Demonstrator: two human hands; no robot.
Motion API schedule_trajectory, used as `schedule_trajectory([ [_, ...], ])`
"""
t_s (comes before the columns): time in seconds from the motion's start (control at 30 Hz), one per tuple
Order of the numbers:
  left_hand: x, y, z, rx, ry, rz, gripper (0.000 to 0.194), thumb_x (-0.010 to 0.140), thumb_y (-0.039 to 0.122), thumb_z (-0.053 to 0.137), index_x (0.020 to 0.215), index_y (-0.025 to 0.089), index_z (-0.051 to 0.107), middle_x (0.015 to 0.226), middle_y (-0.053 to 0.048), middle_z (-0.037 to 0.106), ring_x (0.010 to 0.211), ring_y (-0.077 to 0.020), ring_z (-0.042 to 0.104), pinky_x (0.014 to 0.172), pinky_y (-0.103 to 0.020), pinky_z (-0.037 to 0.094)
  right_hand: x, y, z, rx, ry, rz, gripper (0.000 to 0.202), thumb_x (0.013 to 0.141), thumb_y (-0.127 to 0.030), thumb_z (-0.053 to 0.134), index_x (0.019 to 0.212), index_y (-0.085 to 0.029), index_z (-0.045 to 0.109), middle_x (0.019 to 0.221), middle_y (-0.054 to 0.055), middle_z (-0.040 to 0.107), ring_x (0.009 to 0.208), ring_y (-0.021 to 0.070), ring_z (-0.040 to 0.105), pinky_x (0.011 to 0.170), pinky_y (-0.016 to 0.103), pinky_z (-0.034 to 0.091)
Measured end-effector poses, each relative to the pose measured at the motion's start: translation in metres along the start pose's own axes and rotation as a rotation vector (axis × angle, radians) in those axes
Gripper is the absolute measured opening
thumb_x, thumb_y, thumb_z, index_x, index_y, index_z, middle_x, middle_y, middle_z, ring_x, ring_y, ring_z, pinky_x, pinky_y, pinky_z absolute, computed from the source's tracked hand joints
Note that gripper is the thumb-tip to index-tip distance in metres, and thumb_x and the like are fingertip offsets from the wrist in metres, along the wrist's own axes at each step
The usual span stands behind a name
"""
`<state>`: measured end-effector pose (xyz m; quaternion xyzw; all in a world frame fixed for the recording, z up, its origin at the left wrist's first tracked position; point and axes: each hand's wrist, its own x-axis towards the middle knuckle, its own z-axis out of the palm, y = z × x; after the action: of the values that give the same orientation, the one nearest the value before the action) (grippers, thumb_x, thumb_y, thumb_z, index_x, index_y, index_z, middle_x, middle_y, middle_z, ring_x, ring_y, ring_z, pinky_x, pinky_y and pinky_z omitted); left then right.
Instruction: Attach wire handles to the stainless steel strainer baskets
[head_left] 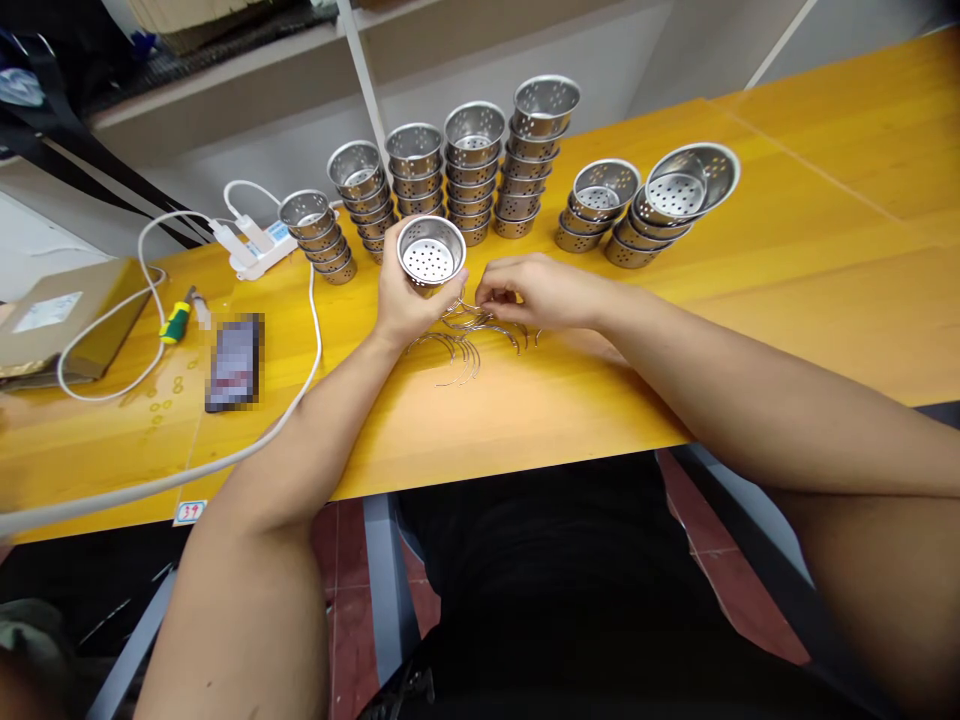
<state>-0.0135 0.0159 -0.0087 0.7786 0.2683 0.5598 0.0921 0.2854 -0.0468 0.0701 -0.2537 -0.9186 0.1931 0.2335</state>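
My left hand is wrapped round a perforated metal cup, tilted so its holed bottom shows. Just to the right, my right hand has its fingers bent together over a loose group of thin curved metal wires on the yellow table. Its fingertips touch or hover at the wires; what they pinch is too small to make out. Behind both hands stand stacks of similar cups, among them a tall stack and a leaning stack to the right.
On the left lie a phone, a green and yellow screwdriver, small rings and a cardboard box. A white cable crosses the table beside my left forearm. A power strip sits behind, near the cup stacks.
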Motion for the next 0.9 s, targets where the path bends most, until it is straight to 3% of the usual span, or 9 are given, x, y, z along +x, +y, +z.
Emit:
schedule_trajectory([
  [0.1, -0.001, -0.003, -0.001, -0.001, 0.004, 0.000, 0.105, 0.100, 0.093, 0.084, 0.180, 0.039, 0.041, 0.172, -0.013, 0.063, 0.166, -0.0413, 0.071, 0.151, -0.067, 0.053, -0.001, 0.004, -0.004, -0.015, 0.038, 0.014, 0.022, 0.105, -0.018, 0.074, 0.121, -0.022, 0.089, 0.111, 0.009, 0.082, 0.092, 0.0244, 0.071, 0.088, 0.037, 0.054],
  [0.27, 0.000, -0.004, -0.002, 0.018, 0.010, -0.003, 0.104, 0.102, 0.092, 0.083, 0.181, 0.039, 0.041, 0.175, -0.014, 0.061, 0.170, -0.0424, 0.067, 0.154, -0.068, 0.050, -0.003, 0.020, -0.010, 0.001, 0.136, 0.010, 0.018, 0.113, -0.036, 0.078, 0.112, -0.023, 0.090, 0.108, 0.011, 0.082, 0.092, 0.0269, 0.072, 0.092, 0.043, 0.057],
  [0.47, 0.004, 0.000, -0.006, 0.065, 0.048, -0.028, 0.107, 0.088, 0.090, 0.100, 0.171, 0.040, 0.053, 0.165, -0.010, 0.063, 0.163, -0.0405, 0.068, 0.152, -0.071, 0.050, -0.006, 0.030, -0.011, 0.085, 0.257, 0.118, 0.031, 0.117, -0.049, 0.078, 0.134, -0.027, 0.090, 0.091, 0.004, 0.078, 0.078, 0.0238, 0.064, 0.078, 0.041, 0.054],
  [0.6, 0.008, 0.009, -0.006, 0.067, 0.050, -0.033, 0.109, 0.079, 0.096, 0.102, 0.159, 0.037, 0.059, 0.157, -0.011, 0.066, 0.163, -0.0426, 0.067, 0.151, -0.074, 0.049, -0.004, 0.023, -0.011, 0.116, 0.259, 0.165, 0.034, 0.115, -0.061, 0.081, 0.119, -0.028, 0.089, 0.083, 0.002, 0.072, 0.075, 0.0230, 0.059, 0.076, 0.042, 0.051],
  [0.73, 0.008, 0.018, -0.002, 0.065, 0.033, -0.081, 0.110, 0.084, 0.099, 0.096, 0.162, 0.037, 0.052, 0.156, -0.010, 0.069, 0.156, -0.0389, 0.074, 0.146, -0.069, 0.056, -0.003, 0.019, -0.011, 0.136, 0.314, 0.199, 0.048, 0.112, -0.076, 0.080, 0.113, -0.029, 0.084, 0.080, 0.002, 0.069, 0.072, 0.0231, 0.056, 0.072, 0.042, 0.050],
  [0.9, 0.005, 0.018, 0.003, 0.080, 0.012, -0.064, 0.105, 0.098, 0.092, 0.087, 0.177, 0.039, 0.044, 0.169, -0.014, 0.062, 0.166, -0.0406, 0.068, 0.151, -0.066, 0.052, -0.003, 0.016, -0.011, 0.148, 0.432, 0.254, 0.060, 0.105, -0.090, 0.079, 0.125, -0.034, 0.084, 0.079, 0.003, 0.065, 0.074, 0.0272, 0.057, 0.074, 0.046, 0.057],
])
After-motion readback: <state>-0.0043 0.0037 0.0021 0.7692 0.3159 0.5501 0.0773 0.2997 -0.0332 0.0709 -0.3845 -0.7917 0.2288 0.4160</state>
